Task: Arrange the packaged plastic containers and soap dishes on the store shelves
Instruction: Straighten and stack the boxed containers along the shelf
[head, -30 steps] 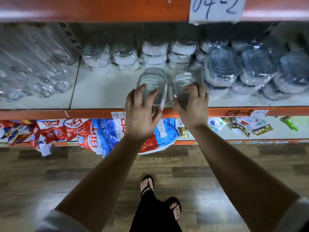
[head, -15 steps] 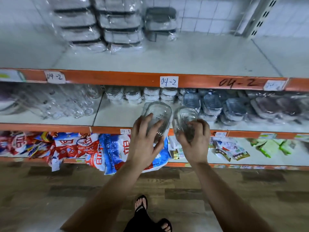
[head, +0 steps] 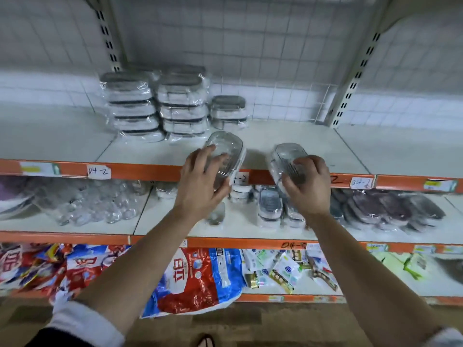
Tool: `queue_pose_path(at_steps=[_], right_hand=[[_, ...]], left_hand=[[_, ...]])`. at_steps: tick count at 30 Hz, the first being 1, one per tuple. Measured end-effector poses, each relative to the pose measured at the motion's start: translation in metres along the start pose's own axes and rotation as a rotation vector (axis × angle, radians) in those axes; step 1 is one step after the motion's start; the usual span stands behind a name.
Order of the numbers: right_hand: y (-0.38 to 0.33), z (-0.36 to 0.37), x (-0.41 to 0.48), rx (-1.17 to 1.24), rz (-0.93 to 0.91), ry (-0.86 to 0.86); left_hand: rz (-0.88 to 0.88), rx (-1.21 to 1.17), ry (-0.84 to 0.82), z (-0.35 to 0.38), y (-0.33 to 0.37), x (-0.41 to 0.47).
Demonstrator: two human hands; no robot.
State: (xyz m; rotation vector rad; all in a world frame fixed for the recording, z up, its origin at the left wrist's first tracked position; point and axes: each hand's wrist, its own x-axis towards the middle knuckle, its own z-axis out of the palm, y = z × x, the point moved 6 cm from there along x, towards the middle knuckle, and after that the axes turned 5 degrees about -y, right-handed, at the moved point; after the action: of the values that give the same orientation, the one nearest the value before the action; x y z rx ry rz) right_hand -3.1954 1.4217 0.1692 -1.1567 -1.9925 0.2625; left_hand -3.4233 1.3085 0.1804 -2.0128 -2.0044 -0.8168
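My left hand [head: 203,186] grips a clear wrapped soap dish [head: 226,149], held at the front edge of the upper shelf [head: 288,136]. To its right, my right hand [head: 307,186] grips a second clear soap dish [head: 288,154] at the same height. Behind them, at the back of the upper shelf, stand stacks of wrapped grey-lidded containers [head: 155,108], with a shorter stack [head: 228,111] on the right. More wrapped soap dishes [head: 269,205] lie on the middle shelf under my hands.
Clear bottles [head: 87,204] lie at the left of the middle shelf and dark wrapped dishes [head: 390,209] at its right. The bottom shelf holds red and blue bags [head: 195,276] and small packets [head: 283,269]. Orange shelf rails carry handwritten labels [head: 99,171]. White uprights flank the bay.
Both hands have lifted the two soap dishes off the middle shelf and up to the front edge of the upper shelf. The view has tilted upward.
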Motion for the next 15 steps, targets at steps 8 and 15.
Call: queue_pose_path(at_steps=[8,15], right_hand=[[0.019,0.042,0.069,-0.234,0.029,-0.206],[0.035,0.06,0.098,-0.217,0.134,-0.283]], left_hand=[[-0.036,-0.035,-0.107,0.018,-0.037,0.045],[-0.03,-0.105,-0.281,0.052,-0.062,0.084]])
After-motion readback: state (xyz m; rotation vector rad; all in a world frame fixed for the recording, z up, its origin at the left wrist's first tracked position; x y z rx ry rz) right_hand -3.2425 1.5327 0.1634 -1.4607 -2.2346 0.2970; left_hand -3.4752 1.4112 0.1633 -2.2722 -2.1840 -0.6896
